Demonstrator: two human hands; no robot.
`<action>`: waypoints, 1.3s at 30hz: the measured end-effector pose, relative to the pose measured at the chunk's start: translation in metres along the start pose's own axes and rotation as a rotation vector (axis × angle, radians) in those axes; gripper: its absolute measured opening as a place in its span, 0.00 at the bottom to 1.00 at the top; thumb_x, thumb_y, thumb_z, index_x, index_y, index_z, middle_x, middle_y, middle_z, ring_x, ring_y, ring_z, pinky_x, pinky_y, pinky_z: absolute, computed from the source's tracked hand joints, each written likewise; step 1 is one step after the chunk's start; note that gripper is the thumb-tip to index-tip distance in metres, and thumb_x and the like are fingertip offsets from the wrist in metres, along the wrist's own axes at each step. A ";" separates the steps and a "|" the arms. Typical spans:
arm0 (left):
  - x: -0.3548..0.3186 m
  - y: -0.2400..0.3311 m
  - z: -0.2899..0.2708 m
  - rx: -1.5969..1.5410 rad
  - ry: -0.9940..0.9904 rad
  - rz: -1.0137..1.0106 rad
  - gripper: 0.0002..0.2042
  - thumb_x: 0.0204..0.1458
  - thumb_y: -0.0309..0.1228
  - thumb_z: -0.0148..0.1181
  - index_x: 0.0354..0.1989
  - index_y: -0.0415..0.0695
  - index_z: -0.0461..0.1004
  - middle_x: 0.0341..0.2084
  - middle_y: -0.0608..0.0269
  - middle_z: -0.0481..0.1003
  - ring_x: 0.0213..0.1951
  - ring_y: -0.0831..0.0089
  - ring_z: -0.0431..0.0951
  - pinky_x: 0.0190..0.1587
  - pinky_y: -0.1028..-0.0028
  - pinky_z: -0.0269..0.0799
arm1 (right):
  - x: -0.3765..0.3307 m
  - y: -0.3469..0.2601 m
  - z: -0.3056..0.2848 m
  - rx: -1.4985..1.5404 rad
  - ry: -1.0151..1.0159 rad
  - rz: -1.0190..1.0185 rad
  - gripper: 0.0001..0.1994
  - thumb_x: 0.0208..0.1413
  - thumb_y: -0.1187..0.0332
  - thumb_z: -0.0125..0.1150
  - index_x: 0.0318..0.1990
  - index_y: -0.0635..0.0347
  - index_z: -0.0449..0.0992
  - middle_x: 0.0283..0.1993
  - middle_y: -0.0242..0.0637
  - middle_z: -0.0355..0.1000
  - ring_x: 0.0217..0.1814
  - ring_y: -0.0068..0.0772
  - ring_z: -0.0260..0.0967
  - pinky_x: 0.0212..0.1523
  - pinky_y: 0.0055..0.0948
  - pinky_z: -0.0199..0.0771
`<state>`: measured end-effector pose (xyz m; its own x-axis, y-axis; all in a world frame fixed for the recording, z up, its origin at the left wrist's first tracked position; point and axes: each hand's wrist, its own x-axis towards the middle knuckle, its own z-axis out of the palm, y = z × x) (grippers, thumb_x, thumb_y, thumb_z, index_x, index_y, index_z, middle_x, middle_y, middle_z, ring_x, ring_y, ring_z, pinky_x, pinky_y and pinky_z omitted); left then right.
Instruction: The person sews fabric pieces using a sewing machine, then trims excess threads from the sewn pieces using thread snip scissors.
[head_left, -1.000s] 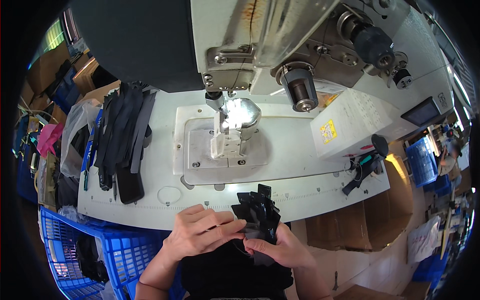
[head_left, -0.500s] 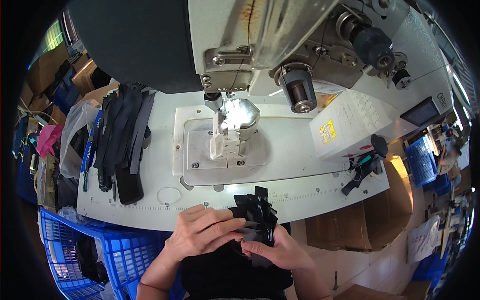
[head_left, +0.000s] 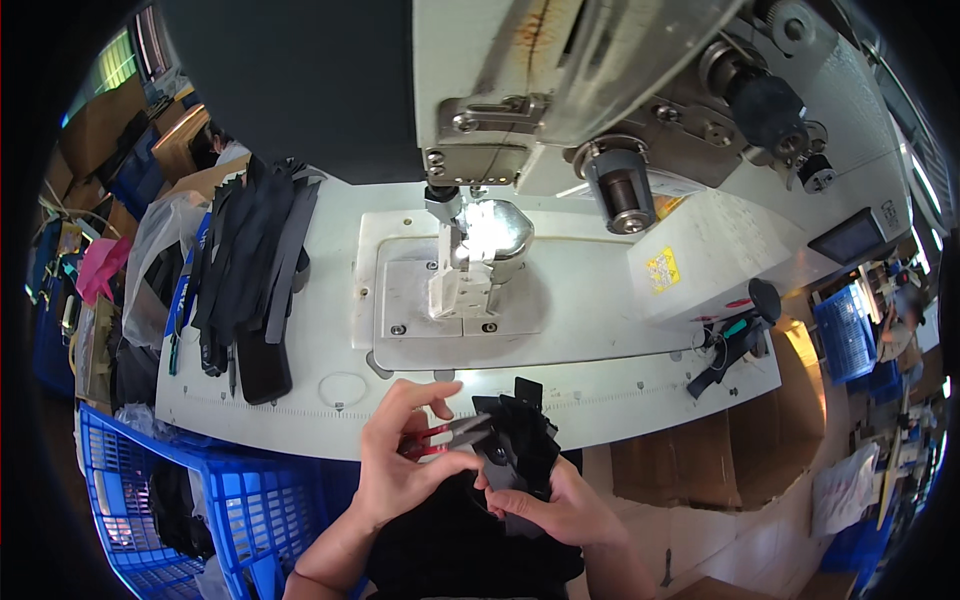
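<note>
Fingers (head_left: 440, 470) of both hands around black fabric bundle (head_left: 518, 445), snips (head_left: 450, 435) alongside.

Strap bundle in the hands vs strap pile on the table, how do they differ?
The bundle is small, fanned, gripped by the right hand, with the left hand bringing red-handled snips to it. The pile is bigger, untouched, lying lengthwise at the table's left end. Both are black strips.

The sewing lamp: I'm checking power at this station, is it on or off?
On. The lamp by the needle glows bright white and lights the plate below it.
</note>
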<state>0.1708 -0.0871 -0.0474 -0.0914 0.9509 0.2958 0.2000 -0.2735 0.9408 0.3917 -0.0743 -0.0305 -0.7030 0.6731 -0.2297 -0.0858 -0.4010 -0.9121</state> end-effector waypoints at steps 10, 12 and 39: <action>0.012 0.005 -0.009 0.203 -0.046 0.179 0.19 0.45 0.32 0.81 0.44 0.43 0.80 0.36 0.64 0.75 0.30 0.81 0.73 0.27 0.80 0.69 | -0.003 0.006 -0.003 -0.057 0.022 0.009 0.19 0.67 0.68 0.64 0.60 0.63 0.67 0.48 0.34 0.74 0.44 0.22 0.74 0.45 0.26 0.77; 0.017 0.007 -0.012 0.308 -0.059 0.286 0.19 0.44 0.33 0.81 0.43 0.44 0.80 0.35 0.65 0.75 0.29 0.79 0.72 0.26 0.78 0.69 | -0.004 0.005 -0.003 -0.038 0.014 0.015 0.19 0.67 0.68 0.64 0.60 0.63 0.67 0.48 0.34 0.74 0.44 0.21 0.74 0.45 0.26 0.77; 0.005 0.002 -0.004 -0.244 -0.172 -0.194 0.12 0.51 0.13 0.68 0.41 0.38 0.77 0.33 0.67 0.75 0.31 0.88 0.72 0.32 0.85 0.64 | 0.001 0.015 -0.004 0.006 0.054 0.018 0.22 0.63 0.70 0.68 0.60 0.64 0.67 0.49 0.35 0.73 0.45 0.21 0.73 0.46 0.26 0.75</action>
<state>0.1671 -0.0830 -0.0434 0.0653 0.9933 0.0954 -0.0456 -0.0925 0.9947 0.3925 -0.0773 -0.0454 -0.6657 0.6978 -0.2645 -0.0778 -0.4175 -0.9053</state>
